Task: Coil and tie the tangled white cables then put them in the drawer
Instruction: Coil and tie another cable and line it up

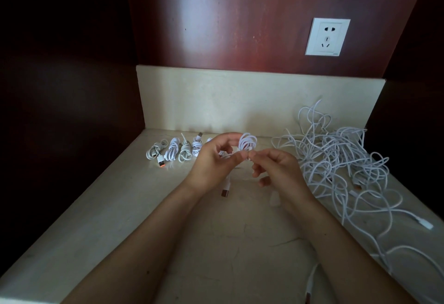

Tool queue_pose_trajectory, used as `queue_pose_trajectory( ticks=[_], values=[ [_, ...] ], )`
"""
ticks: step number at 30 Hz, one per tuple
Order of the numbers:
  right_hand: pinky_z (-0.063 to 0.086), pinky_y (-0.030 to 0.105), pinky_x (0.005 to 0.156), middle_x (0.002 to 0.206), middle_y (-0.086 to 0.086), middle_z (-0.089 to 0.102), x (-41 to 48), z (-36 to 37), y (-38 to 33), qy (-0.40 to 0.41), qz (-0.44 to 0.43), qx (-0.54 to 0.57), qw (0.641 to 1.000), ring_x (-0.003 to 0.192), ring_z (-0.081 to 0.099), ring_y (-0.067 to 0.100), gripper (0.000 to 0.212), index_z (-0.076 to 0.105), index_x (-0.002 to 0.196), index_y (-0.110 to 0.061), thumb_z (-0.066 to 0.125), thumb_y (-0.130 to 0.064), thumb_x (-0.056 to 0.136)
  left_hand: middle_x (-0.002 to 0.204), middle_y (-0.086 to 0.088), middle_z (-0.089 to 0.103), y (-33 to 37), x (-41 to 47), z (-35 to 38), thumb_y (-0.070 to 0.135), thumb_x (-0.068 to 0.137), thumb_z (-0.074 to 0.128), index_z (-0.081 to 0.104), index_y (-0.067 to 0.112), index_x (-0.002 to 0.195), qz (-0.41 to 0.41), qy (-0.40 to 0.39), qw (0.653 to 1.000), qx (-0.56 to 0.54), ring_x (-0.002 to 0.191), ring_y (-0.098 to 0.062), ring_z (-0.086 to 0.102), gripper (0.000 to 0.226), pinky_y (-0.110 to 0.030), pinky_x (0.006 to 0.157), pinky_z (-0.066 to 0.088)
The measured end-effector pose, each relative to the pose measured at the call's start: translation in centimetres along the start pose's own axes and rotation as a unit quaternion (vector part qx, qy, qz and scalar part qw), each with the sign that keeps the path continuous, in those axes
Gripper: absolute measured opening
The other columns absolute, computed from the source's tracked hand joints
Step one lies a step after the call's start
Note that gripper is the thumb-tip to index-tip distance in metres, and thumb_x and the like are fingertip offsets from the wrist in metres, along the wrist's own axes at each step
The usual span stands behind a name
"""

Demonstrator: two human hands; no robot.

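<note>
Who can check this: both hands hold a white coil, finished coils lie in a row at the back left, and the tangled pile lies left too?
One slip: the head view shows the tangled pile on the right of the counter. The rest stands: left hand and right hand hold the white coil; finished coils lie in a row at the back left.
</note>
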State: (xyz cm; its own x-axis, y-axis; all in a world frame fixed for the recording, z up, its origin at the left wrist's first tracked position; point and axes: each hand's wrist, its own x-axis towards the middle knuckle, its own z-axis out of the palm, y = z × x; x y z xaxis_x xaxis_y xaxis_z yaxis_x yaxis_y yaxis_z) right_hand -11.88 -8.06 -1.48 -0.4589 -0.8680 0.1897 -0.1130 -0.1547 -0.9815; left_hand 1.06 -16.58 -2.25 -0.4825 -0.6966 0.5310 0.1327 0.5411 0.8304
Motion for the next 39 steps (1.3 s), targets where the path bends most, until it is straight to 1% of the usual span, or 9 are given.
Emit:
queue_pose_trajectory(
  ticks=[6,16,20,23,26,29,33,35,39],
  values=[
    [0.043,0.021,0.042,0.062,0.004,0.057,0.0,-0.4,0.2,-0.034,0.026,-0.007,0.999,0.051,0.054,0.008,0.018,0.067,0.075,-0.006,0.067,-0.016,0.091,0.106,0.024,0.065,-0.5,-0.1,-0.2,0.010,0.093,0.063,0.065,0.026,0.110,0.013,-0.070,0.996,0.047,0.097,-0.006,0.052,0.023,-0.026,0.090,0.042],
    [0.041,0.021,0.042,0.058,0.001,0.053,-0.1,0.2,0.8,-0.039,0.043,0.000,0.998,0.049,0.051,0.008,0.025,0.063,0.072,-0.007,0.065,-0.022,0.092,0.103,0.011,0.063,-0.5,-0.4,-0.8,0.012,0.085,0.069,0.060,0.024,0.110,0.078,-0.097,0.983,0.137,0.095,-0.013,0.060,0.030,-0.037,0.082,0.050],
    [0.040,0.021,0.042,0.059,0.000,0.054,0.1,0.0,1.0,-0.058,0.092,0.025,0.994,0.048,0.051,0.009,0.023,0.063,0.074,-0.009,0.066,-0.024,0.091,0.096,0.011,0.060,-1.0,-0.5,-1.2,0.025,0.088,0.070,0.057,0.032,0.111,0.054,-0.107,0.981,0.153,0.089,-0.012,0.060,0.027,-0.041,0.080,0.051],
    [0.043,0.022,0.044,0.063,-0.001,0.057,0.2,-0.3,1.0,-0.080,0.139,0.058,0.985,0.052,0.054,0.009,0.017,0.063,0.080,-0.011,0.069,-0.024,0.089,0.091,0.006,0.059,-1.2,-0.8,-0.9,0.032,0.087,0.068,0.054,0.034,0.110,0.039,-0.115,0.981,0.152,0.085,-0.018,0.060,0.027,-0.047,0.079,0.050],
    [0.047,0.023,0.046,0.075,0.001,0.066,0.2,-0.4,1.0,-0.052,0.090,0.042,0.994,0.059,0.061,0.008,0.012,0.064,0.100,-0.013,0.069,-0.017,0.090,0.093,0.006,0.062,-1.2,-0.9,-0.8,0.034,0.089,0.065,0.053,0.035,0.112,0.028,-0.121,0.981,0.148,0.088,-0.018,0.062,0.026,-0.050,0.081,0.050],
    [0.048,0.023,0.047,0.080,0.001,0.070,0.2,-0.1,0.9,-0.024,0.011,-0.009,1.000,0.064,0.065,0.005,0.012,0.068,0.102,-0.014,0.067,-0.011,0.090,0.096,0.008,0.065,-1.4,-0.8,-0.9,0.031,0.092,0.062,0.053,0.035,0.115,0.019,-0.124,0.979,0.158,0.092,-0.016,0.064,0.025,-0.049,0.084,0.050],
    [0.050,0.024,0.049,0.076,0.002,0.072,0.4,-0.2,0.7,0.001,0.007,-0.008,1.000,0.066,0.067,0.008,0.007,0.073,0.092,-0.016,0.069,-0.012,0.087,0.103,0.012,0.067,-1.5,-0.9,-0.5,0.048,0.089,0.055,0.052,0.038,0.119,0.005,-0.105,0.979,0.174,0.096,-0.010,0.064,0.031,-0.043,0.086,0.051],
    [0.050,0.025,0.050,0.075,0.002,0.073,0.5,-0.3,0.6,-0.002,0.015,0.005,1.000,0.067,0.067,0.009,0.009,0.073,0.094,-0.015,0.067,-0.013,0.088,0.100,0.013,0.067,-1.5,-0.9,-0.3,0.053,0.088,0.053,0.052,0.039,0.118,-0.007,-0.098,0.984,0.150,0.088,-0.010,0.066,0.034,-0.042,0.082,0.054],
    [0.050,0.026,0.049,0.076,0.006,0.072,0.6,-0.3,0.9,-0.005,0.003,0.014,1.000,0.065,0.067,0.009,0.011,0.071,0.099,-0.011,0.063,-0.010,0.092,0.094,0.015,0.066,-1.8,-0.9,0.2,0.034,0.096,0.052,0.050,0.037,0.116,-0.016,-0.087,0.991,0.103,0.068,-0.004,0.062,0.020,-0.031,0.067,0.052]
  ],
)
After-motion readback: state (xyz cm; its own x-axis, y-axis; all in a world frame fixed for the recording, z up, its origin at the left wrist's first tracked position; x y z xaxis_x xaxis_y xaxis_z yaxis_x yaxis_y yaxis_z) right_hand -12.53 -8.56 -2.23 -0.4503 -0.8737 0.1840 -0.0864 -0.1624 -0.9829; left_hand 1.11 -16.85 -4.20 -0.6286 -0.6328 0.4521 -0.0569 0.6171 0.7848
